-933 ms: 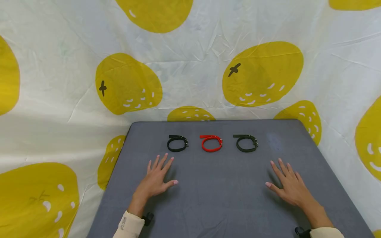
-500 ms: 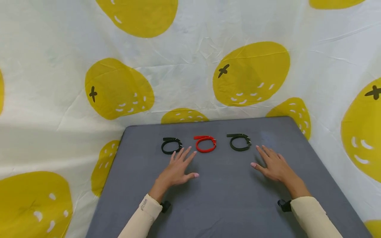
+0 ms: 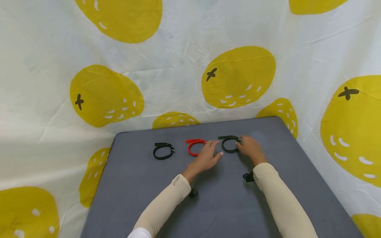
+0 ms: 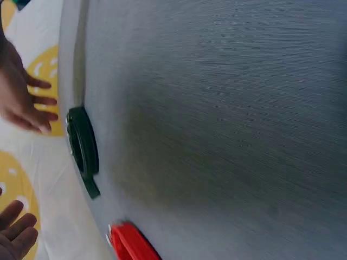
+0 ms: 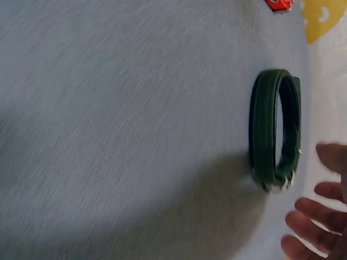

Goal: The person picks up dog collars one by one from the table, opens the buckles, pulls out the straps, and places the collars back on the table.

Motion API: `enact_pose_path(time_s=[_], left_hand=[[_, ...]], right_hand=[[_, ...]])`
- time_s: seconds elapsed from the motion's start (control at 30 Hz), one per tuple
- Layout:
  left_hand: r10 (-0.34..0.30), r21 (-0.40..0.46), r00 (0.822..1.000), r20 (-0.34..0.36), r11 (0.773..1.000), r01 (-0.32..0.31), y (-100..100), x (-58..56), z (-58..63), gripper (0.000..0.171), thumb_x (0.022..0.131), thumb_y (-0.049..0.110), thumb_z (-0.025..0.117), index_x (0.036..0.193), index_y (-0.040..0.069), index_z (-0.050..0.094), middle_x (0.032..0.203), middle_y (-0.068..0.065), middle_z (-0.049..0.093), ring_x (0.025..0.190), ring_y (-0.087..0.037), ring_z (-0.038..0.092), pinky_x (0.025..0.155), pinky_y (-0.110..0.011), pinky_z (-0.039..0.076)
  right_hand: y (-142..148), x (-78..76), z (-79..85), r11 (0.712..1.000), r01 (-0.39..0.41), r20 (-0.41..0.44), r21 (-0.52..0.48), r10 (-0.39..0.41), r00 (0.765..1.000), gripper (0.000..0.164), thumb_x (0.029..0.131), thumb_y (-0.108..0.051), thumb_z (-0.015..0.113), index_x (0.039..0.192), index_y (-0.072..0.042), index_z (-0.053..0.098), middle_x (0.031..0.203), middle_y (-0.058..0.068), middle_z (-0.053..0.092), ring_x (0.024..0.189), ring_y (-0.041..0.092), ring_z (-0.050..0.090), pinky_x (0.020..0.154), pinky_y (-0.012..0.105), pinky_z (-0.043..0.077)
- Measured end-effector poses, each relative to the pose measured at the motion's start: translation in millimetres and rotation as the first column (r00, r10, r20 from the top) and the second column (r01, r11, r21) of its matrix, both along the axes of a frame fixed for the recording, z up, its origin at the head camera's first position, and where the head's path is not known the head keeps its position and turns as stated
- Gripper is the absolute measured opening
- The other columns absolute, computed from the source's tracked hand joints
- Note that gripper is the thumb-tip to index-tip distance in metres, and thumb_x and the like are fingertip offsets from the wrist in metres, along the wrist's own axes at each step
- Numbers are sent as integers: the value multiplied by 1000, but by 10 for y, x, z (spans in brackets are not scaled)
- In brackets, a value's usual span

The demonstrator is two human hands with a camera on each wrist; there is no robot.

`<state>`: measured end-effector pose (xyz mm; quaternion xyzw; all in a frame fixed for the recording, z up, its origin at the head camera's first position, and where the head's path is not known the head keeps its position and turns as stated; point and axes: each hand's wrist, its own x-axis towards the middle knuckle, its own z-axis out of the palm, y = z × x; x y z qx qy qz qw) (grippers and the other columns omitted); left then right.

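Observation:
A dark green buckled collar (image 3: 225, 147) lies in a loop on the grey table. My right hand (image 3: 250, 147) is at its buckle side, and in the right wrist view the fingers (image 5: 312, 230) are spread just beside the green collar (image 5: 264, 127). My left hand (image 3: 205, 158) reaches between the red collar (image 3: 191, 153) and the green one, fingers extended, covering part of the red loop. In the left wrist view, the left fingers (image 4: 19, 230) hold nothing, and the red collar (image 4: 135, 244) is partly cut off. A black collar (image 3: 160, 158) lies farthest left.
The grey cloth-covered table (image 3: 134, 198) has its far edge just behind the row of collars. A white curtain (image 3: 172, 79) with yellow fruit prints hangs behind and at both sides.
Both hands have moved forward; the left hand went right past the black collar to the red one, the right hand went left to the green collar. The head view has shifted.

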<state>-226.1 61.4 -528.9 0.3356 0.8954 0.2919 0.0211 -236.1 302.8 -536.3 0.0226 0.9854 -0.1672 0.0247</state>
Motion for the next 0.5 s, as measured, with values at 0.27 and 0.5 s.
enact_pose_path(time_s=[0.27, 0.5], left_hand=[[155, -182, 986, 67, 973, -141, 509, -367, -163, 49, 96, 34, 53, 136, 7, 46, 129, -10, 49, 118, -23, 48, 98, -34, 41], [188, -310, 982, -13, 933, -183, 698, -545, -314, 47, 94, 31, 56, 131, 3, 49, 126, -11, 51, 114, -22, 51, 95, -32, 44]], right_hand=[[-190, -196, -40, 986, 165, 9, 37, -166, 986, 34, 93, -19, 57, 104, 12, 60, 107, 32, 51, 102, 49, 50, 77, 61, 45], [-253, -221, -226, 978, 129, -187, 164, -98, 978, 25, 86, -15, 67, 85, 10, 63, 86, 32, 55, 81, 46, 55, 62, 55, 49]])
